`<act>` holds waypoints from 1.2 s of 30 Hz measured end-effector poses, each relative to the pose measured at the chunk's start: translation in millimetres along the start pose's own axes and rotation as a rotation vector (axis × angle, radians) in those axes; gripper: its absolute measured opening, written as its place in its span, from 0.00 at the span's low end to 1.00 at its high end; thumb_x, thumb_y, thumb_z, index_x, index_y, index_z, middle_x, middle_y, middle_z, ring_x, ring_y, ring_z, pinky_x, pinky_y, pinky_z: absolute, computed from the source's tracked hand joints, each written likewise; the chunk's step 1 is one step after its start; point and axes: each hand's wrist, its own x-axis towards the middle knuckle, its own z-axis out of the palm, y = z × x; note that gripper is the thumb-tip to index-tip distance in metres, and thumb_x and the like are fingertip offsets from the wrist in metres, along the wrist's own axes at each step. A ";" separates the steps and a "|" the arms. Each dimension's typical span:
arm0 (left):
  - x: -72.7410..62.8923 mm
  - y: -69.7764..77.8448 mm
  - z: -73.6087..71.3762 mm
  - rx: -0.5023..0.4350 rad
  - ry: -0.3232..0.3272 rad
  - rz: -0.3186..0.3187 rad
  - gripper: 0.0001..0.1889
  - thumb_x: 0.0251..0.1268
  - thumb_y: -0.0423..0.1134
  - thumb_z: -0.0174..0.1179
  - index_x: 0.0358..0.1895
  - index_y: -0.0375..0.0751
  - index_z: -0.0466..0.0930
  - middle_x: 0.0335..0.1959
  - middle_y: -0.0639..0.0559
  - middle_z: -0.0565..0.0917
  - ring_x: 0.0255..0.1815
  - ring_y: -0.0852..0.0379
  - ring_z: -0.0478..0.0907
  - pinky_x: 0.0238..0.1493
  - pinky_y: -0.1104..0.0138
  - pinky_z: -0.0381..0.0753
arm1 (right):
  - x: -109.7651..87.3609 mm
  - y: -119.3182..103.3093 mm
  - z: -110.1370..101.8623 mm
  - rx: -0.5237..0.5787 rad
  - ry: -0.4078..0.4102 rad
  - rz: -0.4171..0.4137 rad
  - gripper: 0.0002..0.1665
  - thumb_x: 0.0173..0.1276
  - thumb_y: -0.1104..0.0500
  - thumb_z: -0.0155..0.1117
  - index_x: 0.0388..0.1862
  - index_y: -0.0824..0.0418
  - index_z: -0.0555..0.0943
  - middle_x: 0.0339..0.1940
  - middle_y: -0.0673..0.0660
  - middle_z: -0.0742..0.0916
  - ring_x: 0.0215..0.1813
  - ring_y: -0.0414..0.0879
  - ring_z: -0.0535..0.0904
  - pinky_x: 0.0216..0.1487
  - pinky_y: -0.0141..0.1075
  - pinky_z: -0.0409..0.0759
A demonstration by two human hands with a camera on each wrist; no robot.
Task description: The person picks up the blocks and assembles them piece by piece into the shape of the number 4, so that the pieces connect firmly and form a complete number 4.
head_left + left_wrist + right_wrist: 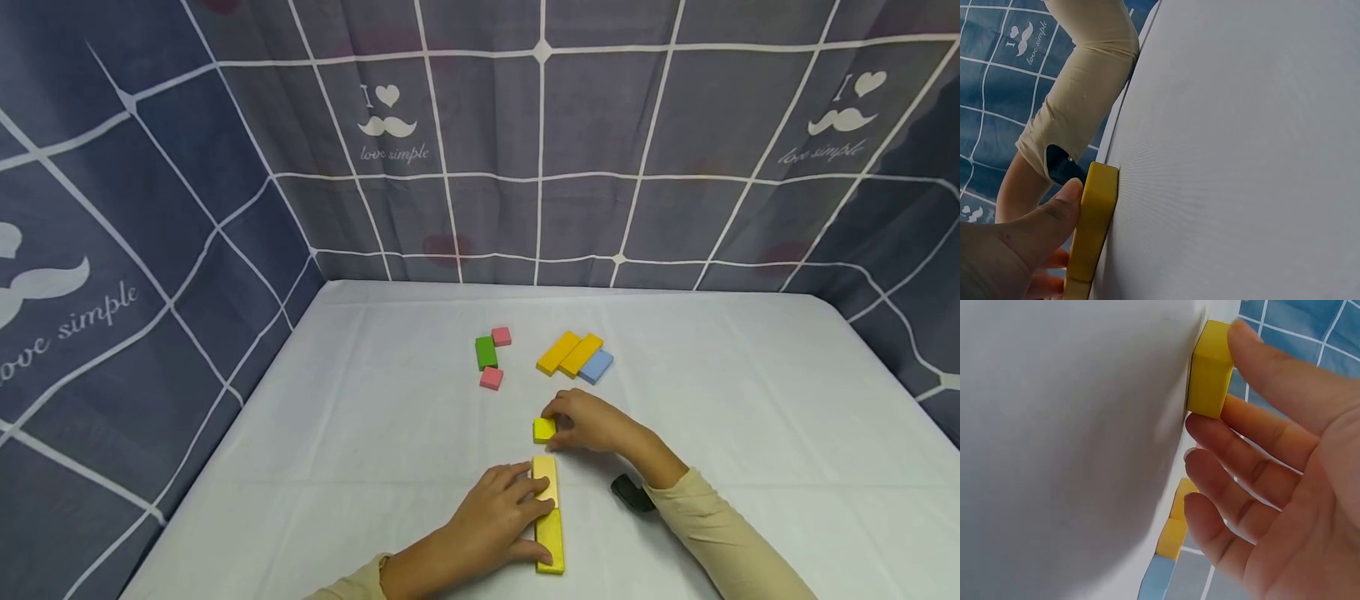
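In the head view two yellow blocks lie end to end in a line: a pale yellow block [545, 472] farther off and a deeper yellow block [550, 546] nearer. My left hand [491, 517] rests on them from the left, its fingers spread over their tops and the thumb at the near one's lower end. The left wrist view shows that thumb against the long yellow block [1096, 219]. Just beyond the line, my right hand [592, 421] pinches a small yellow block [543, 430] between thumb and forefinger. Its other fingers are loosely bent in the right wrist view.
Farther back lie a green block [486, 353] with a pink block [501, 336] at each end, and two orange-yellow blocks [558, 353] beside a blue block [596, 367]. A dark object [632, 493] is at the right cuff. Checked cloth [487, 208] borders the white table [375, 417].
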 end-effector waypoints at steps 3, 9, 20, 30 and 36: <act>0.4 0.0 0.0 0.000 -0.004 -0.007 0.30 0.52 0.69 0.48 0.50 0.56 0.80 0.54 0.58 0.77 0.60 0.51 0.69 0.57 0.61 0.68 | -2.3 -2.9 -0.1 0.005 -0.008 -0.034 0.21 0.53 0.53 0.70 0.44 0.61 0.81 0.36 0.49 0.81 0.37 0.40 0.71 0.42 0.34 0.74; -0.1 -0.7 0.7 0.007 0.012 0.004 0.30 0.51 0.69 0.49 0.50 0.56 0.80 0.53 0.58 0.78 0.60 0.52 0.69 0.56 0.61 0.69 | -6.3 -7.7 1.0 0.005 -0.034 -0.068 0.18 0.56 0.55 0.67 0.44 0.61 0.82 0.37 0.49 0.81 0.37 0.39 0.72 0.42 0.33 0.75; 0.0 0.5 0.2 0.014 -0.021 0.000 0.29 0.52 0.69 0.48 0.51 0.56 0.79 0.54 0.57 0.77 0.61 0.51 0.68 0.57 0.61 0.68 | -9.2 -13.8 3.1 -0.018 -0.041 -0.075 0.15 0.58 0.57 0.65 0.44 0.62 0.82 0.36 0.50 0.81 0.35 0.39 0.72 0.40 0.32 0.75; 1.0 -0.1 -0.5 0.026 -0.024 0.023 0.30 0.53 0.69 0.48 0.52 0.56 0.78 0.55 0.55 0.76 0.62 0.50 0.67 0.58 0.61 0.68 | -9.3 -10.9 7.3 -0.048 -0.022 -0.102 0.17 0.61 0.51 0.62 0.42 0.61 0.82 0.34 0.48 0.80 0.34 0.37 0.72 0.38 0.31 0.75; 0.8 -0.8 0.1 0.030 -0.006 0.027 0.29 0.53 0.69 0.49 0.51 0.56 0.79 0.54 0.56 0.77 0.61 0.50 0.68 0.57 0.61 0.69 | -10.9 -15.8 3.1 -0.059 -0.025 -0.120 0.13 0.59 0.59 0.65 0.42 0.63 0.82 0.35 0.50 0.81 0.34 0.39 0.73 0.39 0.32 0.76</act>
